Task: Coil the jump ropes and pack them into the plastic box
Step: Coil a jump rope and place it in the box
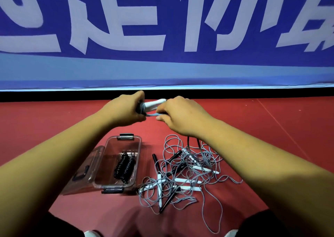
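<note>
Floor (pixel 271 121): red, carries all items.

Pile (pixel 182 175): several ropes, grey cords with white and black handles, tangled, lying just right of the box. None of these is coiled.

Box (pixel 108 144): clear, open. One black coiled rope (pixel 124 166) lies inside.

In hand, raised beyond the box: my left grip (pixel 126 108) clasps white handles (pixel 155 103) with cord wound at their end. My right grip (pixel 180 114) pinches the grey cord (pixel 151 114) beside them.

Assessment: one rope packed, one mid-coil, most of the work left.
</note>
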`<state>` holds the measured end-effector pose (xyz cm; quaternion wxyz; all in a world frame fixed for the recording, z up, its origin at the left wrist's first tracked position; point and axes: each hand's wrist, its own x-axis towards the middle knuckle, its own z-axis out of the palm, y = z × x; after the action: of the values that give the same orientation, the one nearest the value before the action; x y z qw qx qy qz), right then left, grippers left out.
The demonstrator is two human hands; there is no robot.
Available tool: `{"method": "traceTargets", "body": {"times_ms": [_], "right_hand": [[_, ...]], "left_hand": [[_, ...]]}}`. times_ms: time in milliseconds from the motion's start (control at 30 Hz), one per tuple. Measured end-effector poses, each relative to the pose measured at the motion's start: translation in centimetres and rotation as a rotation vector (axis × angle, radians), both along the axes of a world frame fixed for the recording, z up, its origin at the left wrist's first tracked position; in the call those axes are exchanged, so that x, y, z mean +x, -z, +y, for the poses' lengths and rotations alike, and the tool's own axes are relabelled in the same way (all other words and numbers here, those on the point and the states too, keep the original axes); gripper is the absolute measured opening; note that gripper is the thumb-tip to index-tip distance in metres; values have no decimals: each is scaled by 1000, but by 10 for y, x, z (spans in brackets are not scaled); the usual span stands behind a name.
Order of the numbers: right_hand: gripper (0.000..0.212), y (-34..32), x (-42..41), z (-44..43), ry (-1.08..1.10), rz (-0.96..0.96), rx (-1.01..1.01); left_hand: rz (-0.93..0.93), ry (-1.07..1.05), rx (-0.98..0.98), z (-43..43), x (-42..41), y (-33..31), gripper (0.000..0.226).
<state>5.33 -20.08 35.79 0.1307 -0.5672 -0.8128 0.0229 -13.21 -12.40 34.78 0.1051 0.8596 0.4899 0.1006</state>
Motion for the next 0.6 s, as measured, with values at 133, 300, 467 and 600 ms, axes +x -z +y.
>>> {"method": "traceTargets", "body": {"times_ms": [133, 300, 467, 600], "right_hand": [[22, -8, 7, 1, 32, 40, 78], [17, -1, 26, 13, 14, 270, -62], [10, 2, 45, 17, -85, 507, -297], [8, 18, 60, 21, -99, 667, -464]], "left_hand": [[246, 190, 33, -12, 10, 0, 30], [259, 321, -13, -24, 24, -2, 47], [156, 460, -73, -29, 22, 0, 28], [-59, 502, -188, -30, 19, -4, 29]]}}
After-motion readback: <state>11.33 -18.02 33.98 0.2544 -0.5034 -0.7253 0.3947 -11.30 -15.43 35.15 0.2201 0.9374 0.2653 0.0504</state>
